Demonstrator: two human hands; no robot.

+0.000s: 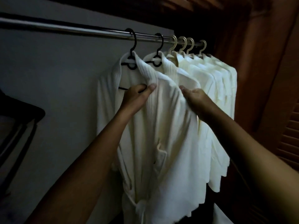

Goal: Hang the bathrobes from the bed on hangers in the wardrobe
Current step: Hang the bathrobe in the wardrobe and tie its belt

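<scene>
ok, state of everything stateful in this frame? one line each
leftmost bathrobe: hung on a black hanger
left hand: grips that robe's lapel
right hand: pinches that robe's shoulder fabric
black hangers: two, hooked on the rail, each carrying a robe
cream hangers: four, hooked on the rail, each carrying a robe
other bathrobes: hung, packed close together
louvred door: open

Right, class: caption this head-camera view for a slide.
Left hand and right hand grip a white bathrobe hanging from a black hanger on the rail.
</scene>
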